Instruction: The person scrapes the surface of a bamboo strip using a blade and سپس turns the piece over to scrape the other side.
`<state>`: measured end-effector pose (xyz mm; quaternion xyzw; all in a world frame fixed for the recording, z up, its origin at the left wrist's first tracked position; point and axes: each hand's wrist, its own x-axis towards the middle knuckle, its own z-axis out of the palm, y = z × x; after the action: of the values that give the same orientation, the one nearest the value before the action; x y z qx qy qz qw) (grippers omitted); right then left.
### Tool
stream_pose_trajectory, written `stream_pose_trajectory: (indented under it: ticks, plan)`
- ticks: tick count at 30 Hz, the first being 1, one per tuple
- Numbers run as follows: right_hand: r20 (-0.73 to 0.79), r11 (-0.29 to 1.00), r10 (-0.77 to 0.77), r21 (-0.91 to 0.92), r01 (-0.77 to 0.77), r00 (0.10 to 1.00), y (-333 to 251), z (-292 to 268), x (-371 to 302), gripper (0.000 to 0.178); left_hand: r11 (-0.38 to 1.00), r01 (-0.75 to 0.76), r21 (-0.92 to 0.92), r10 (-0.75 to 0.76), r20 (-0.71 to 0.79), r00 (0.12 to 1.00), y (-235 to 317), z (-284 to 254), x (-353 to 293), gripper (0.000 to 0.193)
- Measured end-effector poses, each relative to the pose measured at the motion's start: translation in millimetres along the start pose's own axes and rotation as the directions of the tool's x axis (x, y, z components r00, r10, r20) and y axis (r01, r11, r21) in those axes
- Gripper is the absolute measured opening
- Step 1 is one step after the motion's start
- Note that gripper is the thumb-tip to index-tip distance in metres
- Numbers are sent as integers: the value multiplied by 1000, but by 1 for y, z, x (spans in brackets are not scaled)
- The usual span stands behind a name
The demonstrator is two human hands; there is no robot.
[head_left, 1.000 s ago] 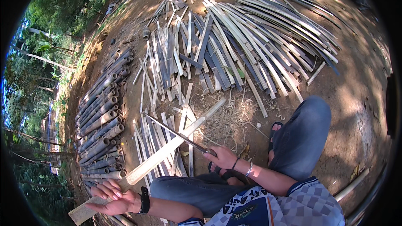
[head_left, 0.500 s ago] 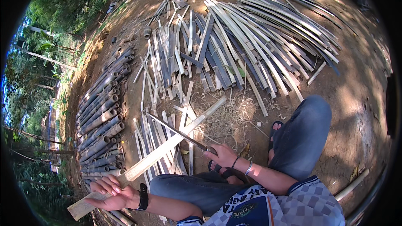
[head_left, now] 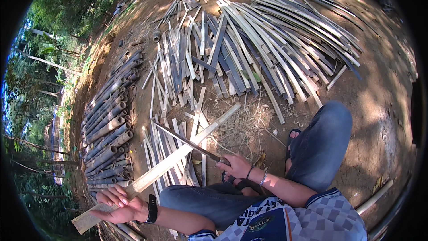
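Left grip (head_left: pixel 117 203): my fingers were curled around the bamboo strip (head_left: pixel 162 168) near its lower end.
Right grip (head_left: pixel 236 166): closed on the knife (head_left: pixel 196 147), whose blade crossed the strip ahead of my left grip.
Split strips (head_left: pixel 267 47): a heap, seemingly done, lay beyond my right grip.
Held strip: seemingly unfinished.
Poles (head_left: pixel 109 138): ahead of my left grip, round lengths looked unsplit.
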<state>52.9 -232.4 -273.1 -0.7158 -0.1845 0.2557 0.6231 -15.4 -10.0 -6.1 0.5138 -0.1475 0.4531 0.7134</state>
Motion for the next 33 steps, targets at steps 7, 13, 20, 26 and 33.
stream_pose_trajectory:
  ticks: [7, 13, 20, 26, 33]
  plan:
    - [-139, 975, 220, 3, -222, 966, 31, 3, 15, 55, 1000, -2, 16, 3, -65, 998, -1, 2, 2, 54]
    - [-16, 988, -88, -132, 85, 996, -9, 9, 0, 56, 1000, -1, -12, 0, -54, 999, 0, 1, 2, 54]
    - [-333, 876, 441, -43, -481, 833, 100, -21, 30, 56, 1000, 14, 27, -17, 100, 995, -3, 8, 4, 55]
    - [62, 971, 168, 161, -176, 984, -19, -13, 5, 57, 1000, 3, 4, -3, -34, 999, -3, 11, 1, 54]
    - [-286, 959, 274, 10, -283, 918, 65, -15, 28, 58, 1000, 20, 8, -21, 101, 995, -4, 16, 0, 56]
